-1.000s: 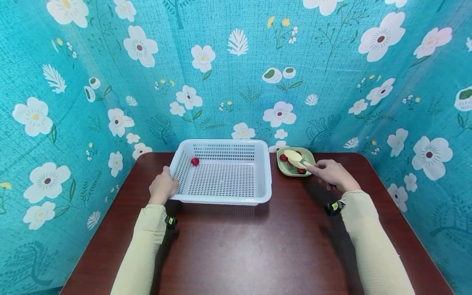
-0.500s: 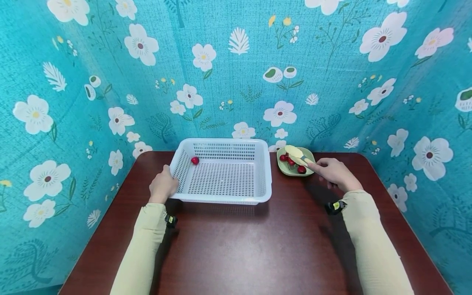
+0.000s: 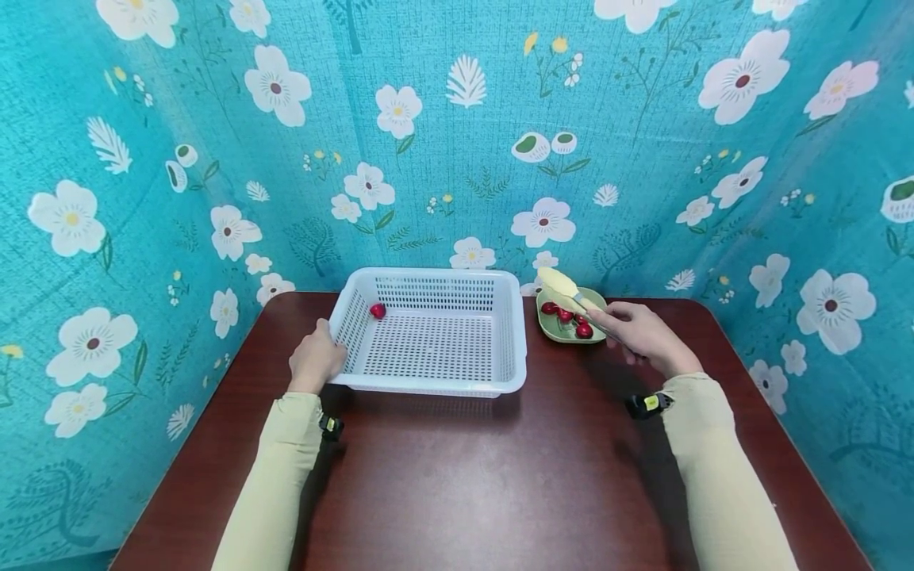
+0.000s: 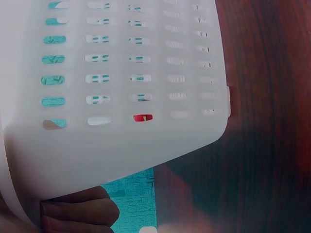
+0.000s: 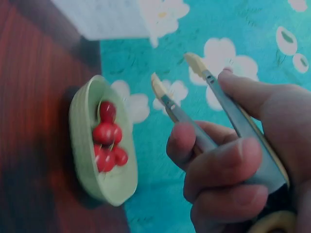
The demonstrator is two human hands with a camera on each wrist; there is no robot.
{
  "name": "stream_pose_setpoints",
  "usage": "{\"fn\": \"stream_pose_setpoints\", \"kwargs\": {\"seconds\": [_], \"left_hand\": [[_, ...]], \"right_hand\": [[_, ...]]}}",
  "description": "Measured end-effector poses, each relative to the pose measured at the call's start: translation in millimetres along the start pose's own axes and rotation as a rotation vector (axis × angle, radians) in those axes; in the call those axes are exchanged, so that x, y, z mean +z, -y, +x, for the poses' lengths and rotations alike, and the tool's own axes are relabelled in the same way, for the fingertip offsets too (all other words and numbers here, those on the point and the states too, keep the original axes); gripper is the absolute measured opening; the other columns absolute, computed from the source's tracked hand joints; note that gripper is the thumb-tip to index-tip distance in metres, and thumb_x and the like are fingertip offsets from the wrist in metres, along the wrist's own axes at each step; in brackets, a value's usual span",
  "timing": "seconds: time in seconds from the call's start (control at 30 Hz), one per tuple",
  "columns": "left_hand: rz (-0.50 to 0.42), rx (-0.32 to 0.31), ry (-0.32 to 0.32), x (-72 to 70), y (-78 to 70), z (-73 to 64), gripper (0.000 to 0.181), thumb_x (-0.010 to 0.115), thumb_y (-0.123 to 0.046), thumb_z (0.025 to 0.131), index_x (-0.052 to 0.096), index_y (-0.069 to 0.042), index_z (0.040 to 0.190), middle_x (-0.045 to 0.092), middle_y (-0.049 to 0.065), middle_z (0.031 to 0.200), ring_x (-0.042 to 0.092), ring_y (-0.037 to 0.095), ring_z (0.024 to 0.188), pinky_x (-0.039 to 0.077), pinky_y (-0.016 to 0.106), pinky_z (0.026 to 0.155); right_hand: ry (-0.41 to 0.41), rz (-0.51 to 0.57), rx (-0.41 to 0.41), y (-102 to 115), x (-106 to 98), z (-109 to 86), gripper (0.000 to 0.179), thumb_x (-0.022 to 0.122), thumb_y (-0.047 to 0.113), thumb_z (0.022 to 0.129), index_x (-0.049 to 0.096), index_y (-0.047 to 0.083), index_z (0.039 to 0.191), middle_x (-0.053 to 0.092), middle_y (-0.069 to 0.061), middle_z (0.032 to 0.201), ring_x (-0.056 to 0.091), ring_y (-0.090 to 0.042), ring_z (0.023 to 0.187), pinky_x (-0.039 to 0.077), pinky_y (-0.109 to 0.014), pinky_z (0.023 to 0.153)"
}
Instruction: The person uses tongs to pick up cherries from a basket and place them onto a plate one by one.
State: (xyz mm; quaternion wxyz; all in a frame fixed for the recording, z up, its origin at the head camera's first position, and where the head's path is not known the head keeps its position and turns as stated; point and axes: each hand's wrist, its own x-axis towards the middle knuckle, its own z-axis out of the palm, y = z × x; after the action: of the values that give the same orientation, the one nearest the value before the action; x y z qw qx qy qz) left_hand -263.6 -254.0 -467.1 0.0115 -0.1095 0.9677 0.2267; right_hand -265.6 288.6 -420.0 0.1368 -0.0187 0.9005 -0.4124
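Observation:
My left hand (image 3: pixel 314 358) grips the left rim of a white plastic basket (image 3: pixel 428 386); in the left wrist view its curled fingers (image 4: pixel 87 211) show beneath the rim. One red cherry (image 3: pixel 378 311) lies inside, at the basket's back left. Tongs (image 3: pixel 558 282) with cream tips are held in my right hand (image 3: pixel 643 333), over a green bowl (image 3: pixel 560 336). In the right wrist view the tongs' two arms (image 5: pixel 187 119) stand apart with nothing between the tips. Several red cherries (image 5: pixel 104 133) with stems lie in the bowl.
A dark brown wooden table (image 3: pixel 471 484) carries the basket and the bowl, which stands just right of the basket. Behind the table and at both sides hangs a turquoise flowered cloth (image 3: pixel 428 159).
The tongs' tips have risen and shifted a little left, off the cherries, so more of the bowl's contents shows. My left hand and the basket have stayed put.

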Motion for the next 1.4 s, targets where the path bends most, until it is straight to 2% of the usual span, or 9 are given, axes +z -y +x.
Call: {"fn": "stream_pose_setpoints", "kwargs": {"seconds": [0.23,0.47,0.63,0.77,0.87,1.03,1.1,1.27,1.4], "left_hand": [[-0.005,-0.002,-0.007,-0.2,-1.3,-0.1,0.046,0.058,-0.022,0.098,0.041,0.002,0.134,0.065,0.028,0.107,0.069,0.040,0.087,0.054,0.053,0.074],[-0.011,-0.003,-0.005,0.7,-1.0,-1.0,0.046,0.058,-0.021,0.098,0.041,0.002,0.133,0.065,0.028,0.107,0.069,0.040,0.087,0.055,0.054,0.074],[0.002,-0.001,-0.002,0.7,-0.8,-0.1,0.046,0.057,-0.021,0.098,0.041,0.003,0.134,0.064,0.028,0.106,0.068,0.040,0.087,0.054,0.053,0.073],[0.007,-0.007,0.001,-0.5,-1.2,0.8,0.046,0.056,-0.021,0.098,0.041,0.003,0.134,0.064,0.028,0.106,0.067,0.040,0.087,0.053,0.053,0.073],[0.007,-0.014,0.002,-0.7,-2.3,0.8,0.047,0.056,-0.021,0.099,0.040,0.003,0.136,0.064,0.027,0.106,0.067,0.039,0.087,0.053,0.052,0.073],[0.004,-0.015,0.006,0.2,-2.6,0.6,0.048,0.056,-0.021,0.099,0.040,0.003,0.137,0.064,0.027,0.107,0.067,0.039,0.087,0.053,0.052,0.073],[-0.004,-0.016,0.006,0.5,-2.2,0.0,0.047,0.057,-0.021,0.099,0.040,0.003,0.136,0.064,0.028,0.108,0.068,0.039,0.087,0.054,0.053,0.074],[-0.010,-0.017,0.014,0.2,-1.4,-1.3,0.047,0.057,-0.021,0.098,0.040,0.003,0.136,0.064,0.029,0.109,0.069,0.040,0.086,0.054,0.053,0.074],[-0.004,-0.013,0.013,0.0,-0.9,-0.8,0.048,0.057,-0.021,0.098,0.039,0.004,0.136,0.064,0.029,0.109,0.069,0.040,0.086,0.054,0.053,0.074]], "right_hand": [[0.021,0.024,-0.044,24,9,-0.8,0.054,0.059,0.062,0.097,0.062,0.013,0.119,0.060,-0.010,0.080,0.048,-0.021,0.046,0.044,-0.039,0.043],[0.058,0.025,-0.076,28,21,2.6,0.050,0.059,0.059,0.100,0.062,0.012,0.117,0.059,-0.018,0.085,0.046,-0.020,0.046,0.045,-0.041,0.044],[0.084,0.052,-0.116,36,32,3.5,0.044,0.060,0.055,0.100,0.063,0.013,0.114,0.058,-0.017,0.082,0.045,-0.020,0.044,0.044,-0.038,0.042],[0.113,0.069,-0.143,49,43,6.8,0.042,0.062,0.053,0.100,0.065,0.012,0.111,0.058,-0.018,0.081,0.044,-0.020,0.044,0.045,-0.037,0.042],[0.121,0.039,-0.148,59,52,10.7,0.044,0.062,0.055,0.100,0.065,0.012,0.106,0.058,-0.018,0.080,0.044,-0.019,0.042,0.043,-0.036,0.042],[0.133,-0.009,-0.136,73,65,17.4,0.049,0.062,0.058,0.098,0.066,0.010,0.110,0.058,-0.015,0.081,0.044,-0.019,0.042,0.043,-0.034,0.043],[0.143,0.000,-0.137,80,71,20.1,0.050,0.063,0.058,0.097,0.067,0.012,0.117,0.058,-0.015,0.082,0.043,-0.019,0.043,0.044,-0.033,0.045],[0.165,0.001,-0.181,102,83,26.0,0.049,0.064,0.057,0.098,0.067,0.015,0.122,0.058,-0.015,0.080,0.043,-0.019,0.041,0.043,-0.032,0.044],[0.182,0.021,-0.217,120,92,32.6,0.043,0.063,0.052,0.100,0.069,0.013,0.117,0.056,-0.013,0.079,0.040,-0.017,0.041,0.040,-0.031,0.043]]}}
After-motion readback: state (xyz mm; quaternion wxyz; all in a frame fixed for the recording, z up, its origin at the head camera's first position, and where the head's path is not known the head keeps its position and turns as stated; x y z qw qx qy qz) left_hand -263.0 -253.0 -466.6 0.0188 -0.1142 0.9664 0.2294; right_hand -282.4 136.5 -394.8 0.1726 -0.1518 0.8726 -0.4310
